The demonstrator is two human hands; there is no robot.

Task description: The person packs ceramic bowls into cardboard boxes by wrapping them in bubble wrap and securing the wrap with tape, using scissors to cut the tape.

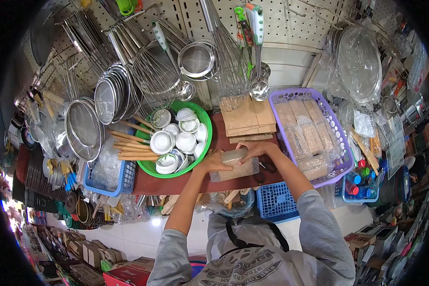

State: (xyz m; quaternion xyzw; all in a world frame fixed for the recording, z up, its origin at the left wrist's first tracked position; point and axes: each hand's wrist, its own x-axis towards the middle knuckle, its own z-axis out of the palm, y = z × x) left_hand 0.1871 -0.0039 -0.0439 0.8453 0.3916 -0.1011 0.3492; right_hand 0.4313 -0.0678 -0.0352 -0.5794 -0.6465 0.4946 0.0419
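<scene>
A block-shaped brown pack in clear plastic wrap (243, 170) lies near the front edge of the red-brown table (186, 184). My left hand (216, 162) grips its left end, the thumb stretched over the top. From the far right side my right hand (255, 149) holds the same pack with bent fingers. Just right of the pack is a dark object that looks like scissors (269, 166), partly hidden by my right arm. Behind my hands sits a stack of flat brown cardboard pieces (247, 117).
A green basin (206, 119) of small white bowls and wooden-handled tools stands left. Similar packs fill a purple basket (346, 164) at right. Whisks (226, 52), strainers (196, 60) and ladles (259, 89) hang overhead. A blue basket (277, 200) is below the table edge.
</scene>
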